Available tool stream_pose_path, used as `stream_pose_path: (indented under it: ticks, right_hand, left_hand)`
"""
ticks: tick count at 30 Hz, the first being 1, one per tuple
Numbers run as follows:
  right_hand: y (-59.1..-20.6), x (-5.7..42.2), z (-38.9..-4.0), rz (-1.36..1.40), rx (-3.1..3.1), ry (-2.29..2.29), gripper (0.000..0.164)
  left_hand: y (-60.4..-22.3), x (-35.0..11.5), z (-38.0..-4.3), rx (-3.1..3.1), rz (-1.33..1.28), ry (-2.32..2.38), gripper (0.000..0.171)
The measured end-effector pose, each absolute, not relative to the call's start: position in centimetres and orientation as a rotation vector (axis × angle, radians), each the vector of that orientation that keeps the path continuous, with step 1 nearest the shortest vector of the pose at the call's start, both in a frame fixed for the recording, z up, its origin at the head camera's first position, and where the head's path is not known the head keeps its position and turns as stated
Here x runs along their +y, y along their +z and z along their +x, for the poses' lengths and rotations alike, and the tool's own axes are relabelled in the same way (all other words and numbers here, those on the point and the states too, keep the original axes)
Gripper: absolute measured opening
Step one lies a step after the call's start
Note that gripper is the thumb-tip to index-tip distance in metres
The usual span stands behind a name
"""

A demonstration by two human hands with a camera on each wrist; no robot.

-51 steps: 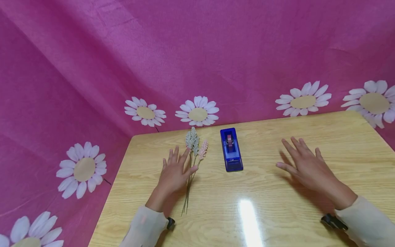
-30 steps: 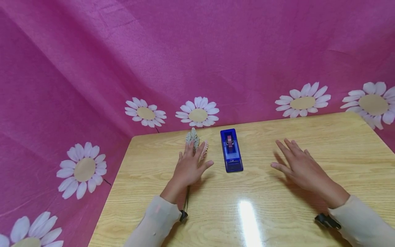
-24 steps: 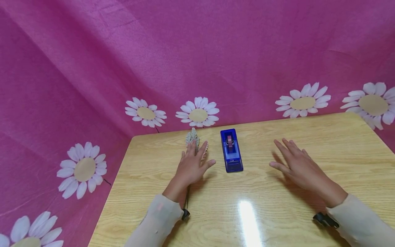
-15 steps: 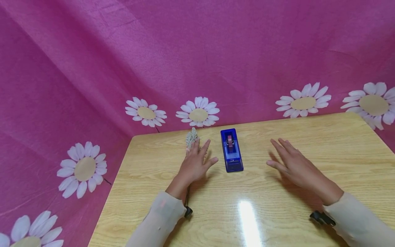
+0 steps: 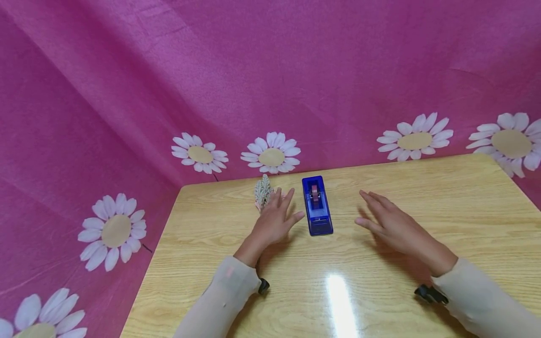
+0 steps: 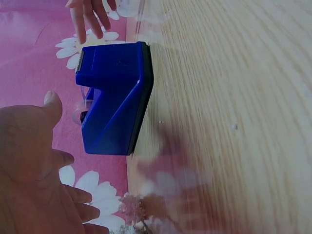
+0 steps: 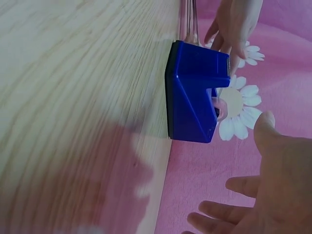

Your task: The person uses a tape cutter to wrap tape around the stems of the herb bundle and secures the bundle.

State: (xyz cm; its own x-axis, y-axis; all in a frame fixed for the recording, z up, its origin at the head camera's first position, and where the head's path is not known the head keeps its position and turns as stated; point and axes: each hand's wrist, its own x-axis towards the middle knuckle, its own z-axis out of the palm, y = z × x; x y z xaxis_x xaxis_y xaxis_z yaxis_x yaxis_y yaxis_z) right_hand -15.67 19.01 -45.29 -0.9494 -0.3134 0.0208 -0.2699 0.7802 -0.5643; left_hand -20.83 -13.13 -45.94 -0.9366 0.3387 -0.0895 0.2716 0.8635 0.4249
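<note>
A blue tape dispenser (image 5: pixel 320 220) with a small tape roll stands near the middle of the table, between the two hands. The left hand (image 5: pixel 272 223), fingers spread and holding nothing, hovers just left of it. Beneath that hand lie several artificial flower sprigs (image 5: pixel 263 191), greyish-green and pink; the hand and forearm hide their stems. The right hand (image 5: pixel 390 225) is held over the table to the right of the dispenser, its fingers extended and nothing in its grasp. Both wrist views show the dispenser (image 6: pixel 114 97) in profile, apart from the fingers.
The wooden table (image 5: pixel 444 188) has a bright light reflection (image 5: pixel 342 305) at its front. A magenta curtain (image 5: pixel 329 84) with printed daisies hangs behind the table and along its left side. Black straps (image 5: pixel 431 294) show at the wrists.
The left hand has moved right, across the flower sprigs toward the tape dispenser. The right hand has moved left toward it too. The dispenser and sprigs have stayed in place.
</note>
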Motion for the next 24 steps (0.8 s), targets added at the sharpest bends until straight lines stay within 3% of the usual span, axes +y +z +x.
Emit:
stream_pose_path:
  ticks: [24]
  right_hand:
    - [-45.9,14.3,-17.0,-0.576,2.748,-1.133,0.067]
  left_hand:
    - [-46.5,-10.5,-22.0,2.747,0.437,0.824,0.074]
